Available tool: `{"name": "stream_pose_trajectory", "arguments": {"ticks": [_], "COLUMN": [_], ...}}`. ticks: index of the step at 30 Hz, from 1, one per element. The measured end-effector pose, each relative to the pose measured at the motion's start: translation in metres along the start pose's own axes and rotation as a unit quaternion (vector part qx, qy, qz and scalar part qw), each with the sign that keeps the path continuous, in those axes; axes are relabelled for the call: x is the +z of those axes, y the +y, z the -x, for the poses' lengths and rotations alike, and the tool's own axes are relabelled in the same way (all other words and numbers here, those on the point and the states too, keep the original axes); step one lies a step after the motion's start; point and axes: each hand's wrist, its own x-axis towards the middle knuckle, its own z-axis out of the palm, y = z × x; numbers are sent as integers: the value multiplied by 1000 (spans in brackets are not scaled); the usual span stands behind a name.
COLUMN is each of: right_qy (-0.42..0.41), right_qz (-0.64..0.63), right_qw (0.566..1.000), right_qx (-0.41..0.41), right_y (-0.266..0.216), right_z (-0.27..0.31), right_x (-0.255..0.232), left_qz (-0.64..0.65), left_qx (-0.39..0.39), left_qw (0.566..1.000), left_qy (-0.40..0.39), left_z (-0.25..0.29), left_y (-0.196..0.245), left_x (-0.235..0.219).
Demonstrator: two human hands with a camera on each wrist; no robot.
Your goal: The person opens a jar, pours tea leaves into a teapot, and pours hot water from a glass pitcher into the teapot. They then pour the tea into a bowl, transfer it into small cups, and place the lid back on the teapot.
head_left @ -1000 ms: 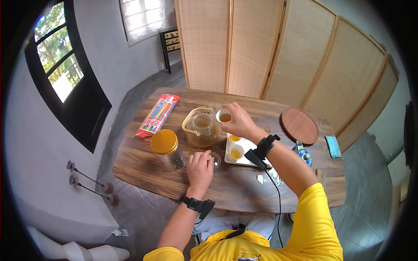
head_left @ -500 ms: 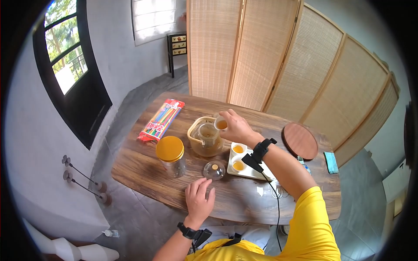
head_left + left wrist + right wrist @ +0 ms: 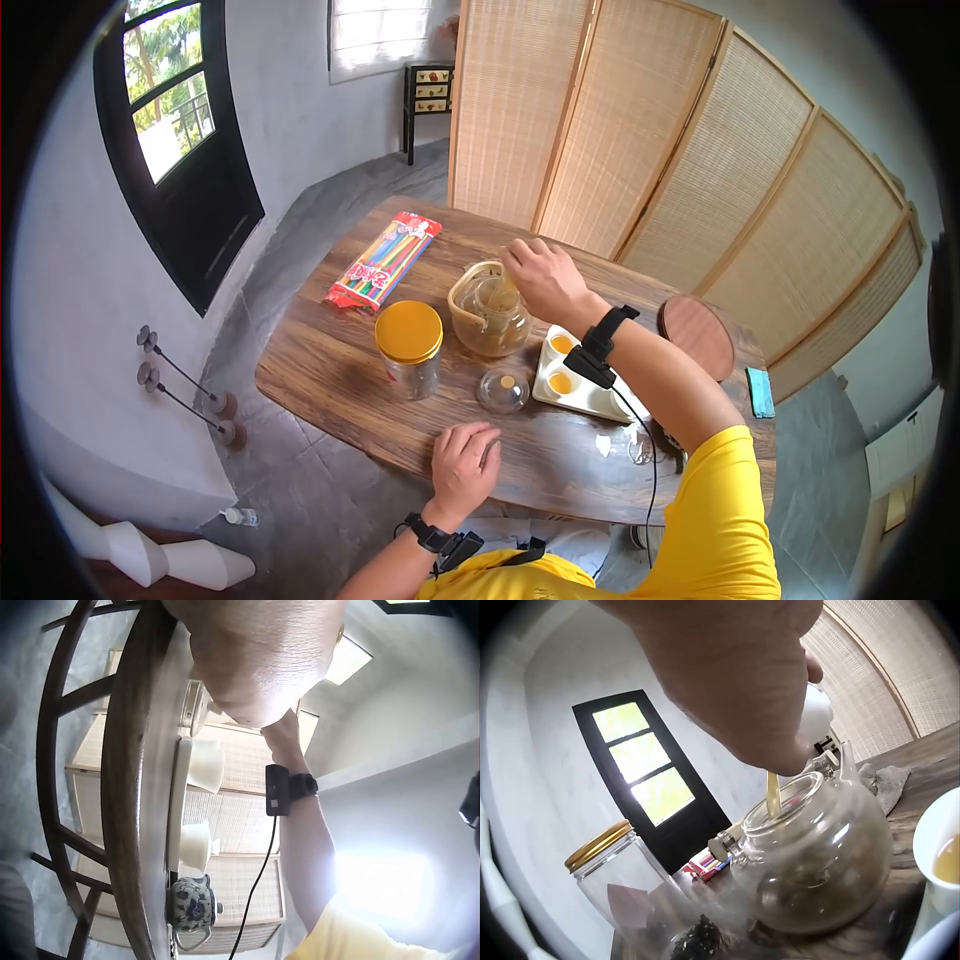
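Note:
My right hand (image 3: 545,280) grips a white teacup (image 3: 817,709) tipped over the open top of a glass teapot (image 3: 488,330). In the right wrist view a thin stream of amber tea (image 3: 773,796) falls into the pot, which holds brownish liquid. The head view hides most of this cup behind the hand. Near the table's front edge lies my left hand (image 3: 465,463), fingers loosely bent and holding nothing. Just beyond it the teapot's glass lid (image 3: 502,392) rests on the wood. Two cups of tea (image 3: 560,384) sit on a white tray (image 3: 600,405) under my right forearm.
Left of the teapot stands a clear jar with a yellow lid (image 3: 408,335). Behind that lies a pack of coloured straws (image 3: 388,262). A round wooden board (image 3: 697,335) and a turquoise packet (image 3: 760,392) lie at the right. The left wrist view shows a blue-and-white teapot (image 3: 193,904).
My left hand has let go of the glass lid and drawn back toward the table edge. My right hand has turned, tipping the teacup over the glass teapot.

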Motion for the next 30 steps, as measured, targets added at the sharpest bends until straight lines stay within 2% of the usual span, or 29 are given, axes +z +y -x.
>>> {"name": "stream_pose_trajectory", "arguments": {"ticks": [6, 9, 18, 21, 22, 24, 30], "right_qy": [11, 32, 22, 40, 29, 7, -66], "right_qz": [119, 132, 64, -39, -76, -151, -255], "right_qw": [991, 988, 996, 998, 995, 978, 922], "right_qx": [-55, -75, -54, 1, 48, 144, 283], "right_y": [-6, -10, -13, -8, -6, 0, 41], "right_z": [-6, -7, 2, 12, 17, 28, 101], "right_x": [-1, -1, 0, -7, -11, -22, -17], "left_qz": [-1, -2, -5, -5, -4, -3, 1], "left_qx": [-5, -6, -4, -2, -2, -4, -4], "left_qw": [1000, 1000, 1000, 1000, 1000, 1000, 1000], "left_qy": [-5, -8, -7, -3, -2, -1, -11], "left_z": [-1, -2, -2, -2, -2, -1, -5], "left_y": [1, 2, 3, 2, 2, 1, 6], "left_x": [0, 0, 1, 1, 1, 1, 1]}}
